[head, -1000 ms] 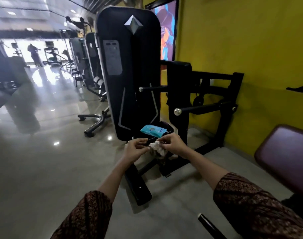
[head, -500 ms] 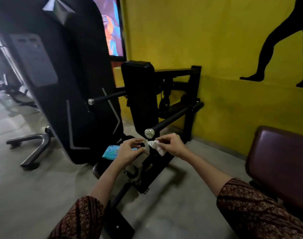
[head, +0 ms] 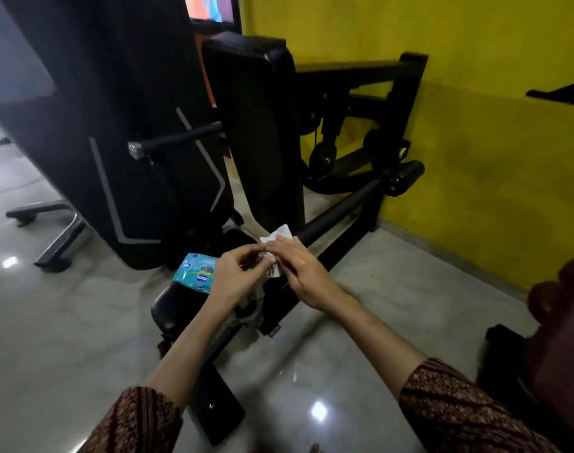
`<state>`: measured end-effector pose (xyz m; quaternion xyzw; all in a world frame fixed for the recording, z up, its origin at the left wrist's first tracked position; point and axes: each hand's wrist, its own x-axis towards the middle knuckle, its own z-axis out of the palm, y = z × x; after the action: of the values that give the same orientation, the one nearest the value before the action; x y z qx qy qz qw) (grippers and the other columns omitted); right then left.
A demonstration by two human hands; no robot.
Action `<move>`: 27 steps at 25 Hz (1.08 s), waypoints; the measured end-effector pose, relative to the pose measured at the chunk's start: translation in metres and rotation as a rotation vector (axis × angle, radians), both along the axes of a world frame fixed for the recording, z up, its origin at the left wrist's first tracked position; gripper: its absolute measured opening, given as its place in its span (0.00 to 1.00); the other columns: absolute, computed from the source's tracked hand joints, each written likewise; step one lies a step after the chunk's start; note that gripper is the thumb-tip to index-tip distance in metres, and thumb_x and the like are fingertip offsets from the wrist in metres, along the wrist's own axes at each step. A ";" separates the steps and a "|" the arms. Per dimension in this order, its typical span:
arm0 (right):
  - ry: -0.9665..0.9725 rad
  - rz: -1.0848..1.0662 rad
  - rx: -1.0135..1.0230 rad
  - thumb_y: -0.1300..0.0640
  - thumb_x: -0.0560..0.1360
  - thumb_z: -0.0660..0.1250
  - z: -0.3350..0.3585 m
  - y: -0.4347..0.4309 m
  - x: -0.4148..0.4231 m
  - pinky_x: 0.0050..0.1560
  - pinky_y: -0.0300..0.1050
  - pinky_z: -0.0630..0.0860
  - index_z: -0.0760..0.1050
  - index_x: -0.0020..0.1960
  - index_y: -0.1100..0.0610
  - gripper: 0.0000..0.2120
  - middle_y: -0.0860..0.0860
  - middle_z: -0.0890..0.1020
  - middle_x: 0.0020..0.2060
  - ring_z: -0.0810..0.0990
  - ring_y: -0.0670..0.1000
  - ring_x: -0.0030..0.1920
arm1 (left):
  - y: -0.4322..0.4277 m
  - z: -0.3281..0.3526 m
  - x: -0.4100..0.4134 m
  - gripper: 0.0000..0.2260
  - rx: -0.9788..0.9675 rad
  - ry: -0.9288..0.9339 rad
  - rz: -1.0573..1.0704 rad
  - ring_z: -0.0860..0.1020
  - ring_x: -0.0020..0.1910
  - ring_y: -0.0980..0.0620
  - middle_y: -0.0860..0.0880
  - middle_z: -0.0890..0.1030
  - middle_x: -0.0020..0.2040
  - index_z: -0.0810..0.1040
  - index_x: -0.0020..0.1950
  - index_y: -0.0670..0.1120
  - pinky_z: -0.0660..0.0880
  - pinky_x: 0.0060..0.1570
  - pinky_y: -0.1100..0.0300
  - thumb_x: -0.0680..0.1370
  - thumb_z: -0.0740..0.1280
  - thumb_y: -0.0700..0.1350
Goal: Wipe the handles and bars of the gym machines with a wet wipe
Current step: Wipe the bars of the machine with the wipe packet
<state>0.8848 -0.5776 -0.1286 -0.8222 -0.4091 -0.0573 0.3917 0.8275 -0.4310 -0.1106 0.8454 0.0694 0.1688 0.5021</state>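
Grip: right hand (head: 300,268) and left hand (head: 231,277) both pinch the wet wipe (head: 276,237) between fingertips and thumbs; a white corner sticks up above the right fingers. Wipe sits at the near end of the lower handle bar (head: 339,209); contact with the bar not discernible

Handling, judged: wipe is light, limp, damp, likely to bunch or tear if stretched. Best opened flat, then wrapped round the bar under the palm

Surroundings: teal wipe pack (head: 194,273) lies on the black seat pad (head: 176,308), beside the left hand. Upper handle bar (head: 181,141) with chrome cap to the left. Upright back pad (head: 256,132) stands between the two bars and may crowd the reach. Yellow wall (head: 475,158) behind
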 end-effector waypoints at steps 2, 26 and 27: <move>-0.003 0.046 0.012 0.61 0.73 0.52 -0.007 -0.001 0.011 0.72 0.44 0.57 0.74 0.62 0.62 0.21 0.56 0.77 0.61 0.70 0.51 0.66 | -0.002 -0.001 -0.002 0.10 -0.060 0.022 0.014 0.80 0.44 0.60 0.50 0.83 0.44 0.81 0.51 0.46 0.76 0.47 0.67 0.71 0.73 0.43; -0.131 0.091 0.093 0.74 0.69 0.53 -0.015 -0.012 -0.006 0.69 0.43 0.65 0.75 0.60 0.67 0.22 0.57 0.76 0.61 0.72 0.51 0.65 | -0.010 -0.012 -0.002 0.12 -0.165 -0.010 0.130 0.80 0.39 0.68 0.63 0.82 0.38 0.82 0.50 0.40 0.73 0.43 0.76 0.68 0.75 0.38; -0.154 0.143 0.071 0.75 0.70 0.55 -0.020 -0.024 -0.001 0.68 0.45 0.67 0.74 0.61 0.66 0.22 0.56 0.75 0.62 0.71 0.51 0.66 | -0.014 -0.011 -0.005 0.14 -0.133 -0.038 0.172 0.80 0.41 0.66 0.61 0.83 0.41 0.82 0.51 0.42 0.73 0.44 0.75 0.68 0.76 0.45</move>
<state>0.8841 -0.6014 -0.1483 -0.7695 -0.4934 -0.1067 0.3911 0.8228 -0.4449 -0.1219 0.7978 0.1431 0.2222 0.5420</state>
